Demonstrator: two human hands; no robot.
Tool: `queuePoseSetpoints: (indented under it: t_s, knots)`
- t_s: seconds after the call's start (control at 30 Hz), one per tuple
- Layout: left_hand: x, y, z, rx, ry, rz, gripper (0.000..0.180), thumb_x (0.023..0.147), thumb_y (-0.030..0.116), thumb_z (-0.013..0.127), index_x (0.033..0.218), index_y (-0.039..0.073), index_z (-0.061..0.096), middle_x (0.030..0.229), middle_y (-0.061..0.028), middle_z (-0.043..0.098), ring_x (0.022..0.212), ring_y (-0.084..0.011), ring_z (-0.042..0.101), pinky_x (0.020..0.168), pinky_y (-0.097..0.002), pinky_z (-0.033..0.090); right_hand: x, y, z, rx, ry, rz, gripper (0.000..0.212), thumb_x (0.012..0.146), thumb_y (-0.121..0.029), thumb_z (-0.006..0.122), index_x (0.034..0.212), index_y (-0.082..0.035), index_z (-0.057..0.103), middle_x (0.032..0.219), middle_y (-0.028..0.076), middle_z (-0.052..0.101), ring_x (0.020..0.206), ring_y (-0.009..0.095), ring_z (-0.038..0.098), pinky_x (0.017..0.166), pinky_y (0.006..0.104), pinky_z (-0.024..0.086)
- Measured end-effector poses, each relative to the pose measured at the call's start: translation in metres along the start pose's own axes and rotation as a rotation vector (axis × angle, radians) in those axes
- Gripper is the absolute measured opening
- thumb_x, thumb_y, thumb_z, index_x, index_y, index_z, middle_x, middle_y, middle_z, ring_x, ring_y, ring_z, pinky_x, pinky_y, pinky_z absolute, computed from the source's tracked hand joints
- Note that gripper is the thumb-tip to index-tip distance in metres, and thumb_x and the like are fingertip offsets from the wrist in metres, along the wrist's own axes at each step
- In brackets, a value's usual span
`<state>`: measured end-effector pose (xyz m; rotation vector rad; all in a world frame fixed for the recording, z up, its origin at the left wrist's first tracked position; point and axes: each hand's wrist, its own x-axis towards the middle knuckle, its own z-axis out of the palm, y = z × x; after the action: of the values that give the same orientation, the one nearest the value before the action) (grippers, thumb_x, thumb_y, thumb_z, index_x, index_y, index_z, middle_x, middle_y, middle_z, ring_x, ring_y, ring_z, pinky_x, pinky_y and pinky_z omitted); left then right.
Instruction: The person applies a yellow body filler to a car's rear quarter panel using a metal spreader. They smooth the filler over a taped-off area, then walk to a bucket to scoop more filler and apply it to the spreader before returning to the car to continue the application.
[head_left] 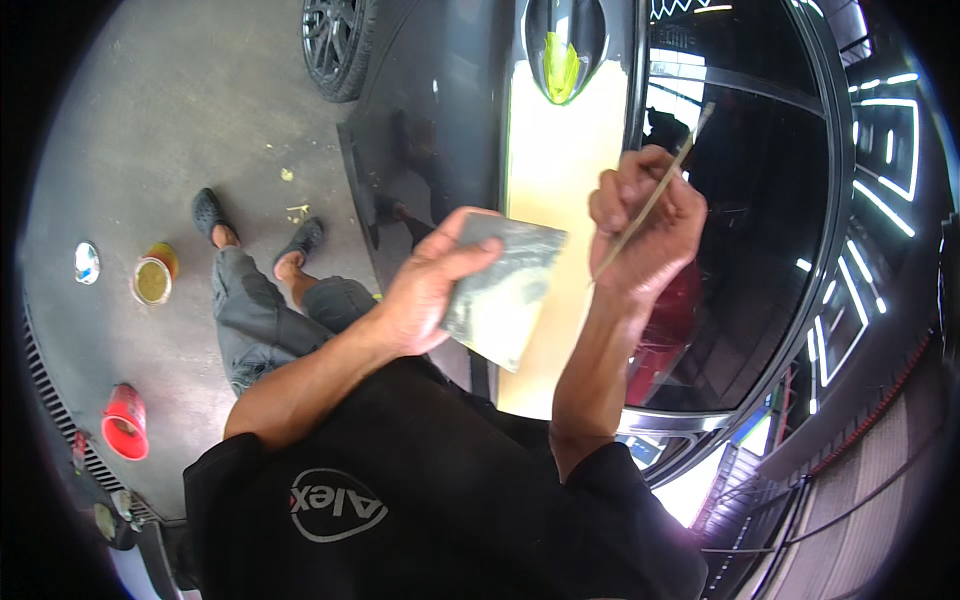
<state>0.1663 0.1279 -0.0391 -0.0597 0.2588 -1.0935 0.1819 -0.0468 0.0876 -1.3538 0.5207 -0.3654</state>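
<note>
My left hand [425, 280] grips a flat, roughly square grey sheet [510, 275] by its left edge, thumb on top. Pale yellowish smears cover much of the sheet; its exact kind is unclear. To the right, my right hand [650, 215] has its fingers curled around a thin, pale stick-like strip [648, 207] that slants up past the knuckles. Both hands are above a dark car's door [430, 120], where a long cream-coloured band [565, 140] runs along the upper part. Yellow-green tape [560, 72] covers part of the door handle at the band's far end.
The dark car window [750, 200] lies right of the band. A car wheel [338, 45] shows at the top. On the floor at left are a yellowish bucket [153, 280], a red bucket [125, 425], a small round lid-like item [88, 262] and tape scraps [298, 213].
</note>
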Motion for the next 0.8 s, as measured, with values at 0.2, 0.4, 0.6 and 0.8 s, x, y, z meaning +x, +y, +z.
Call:
queuePoseSetpoints:
  t_s: [0.2,0.4,0.6,0.8]
  knots:
    - [-0.022,0.049,0.042,0.178,0.041,0.063,0.019,0.103,0.014,0.061,0.121,0.010,0.055,0.112,-0.0048,0.067,0.098,-0.0119,0.068,0.082,-0.0302,0.059,-0.014,0.049,0.015,-0.092,-0.151,0.161,0.041,0.088,-0.027,0.066,0.120,-0.004,0.055,0.097,0.003,0.063,0.081,0.013,0.058,0.072,0.0258,0.048]
    - [-0.082,0.136,0.050,0.363,0.250,0.255,0.025,0.103,0.016,0.058,0.127,0.011,0.054,0.113,-0.0053,0.067,0.100,-0.0144,0.068,0.084,-0.0327,0.060,-0.017,0.052,0.044,-0.516,-0.123,0.163,0.035,0.096,-0.009,0.068,0.129,-0.004,0.059,0.118,0.006,0.068,0.105,0.013,0.064,0.094,0.0307,0.052]
    - [-0.083,0.201,0.077,0.252,0.547,0.683,0.027,0.100,0.021,0.061,0.124,0.011,0.055,0.115,-0.0036,0.068,0.103,-0.0166,0.068,0.093,-0.0365,0.056,0.012,0.038,0.207,0.279,0.207,-0.265,0.030,0.103,-0.013,0.064,0.130,0.000,0.061,0.123,0.009,0.067,0.109,0.018,0.064,0.095,0.0382,0.055]
    - [-0.088,0.228,0.122,0.299,0.493,0.794,0.027,0.105,0.017,0.056,0.129,0.011,0.046,0.121,-0.0073,0.063,0.109,-0.0182,0.064,0.092,-0.0371,0.055,-0.004,0.045,0.296,0.483,-0.131,-0.356,0.032,0.106,-0.014,0.058,0.135,-0.001,0.060,0.134,0.008,0.064,0.122,0.017,0.060,0.108,0.0374,0.047]
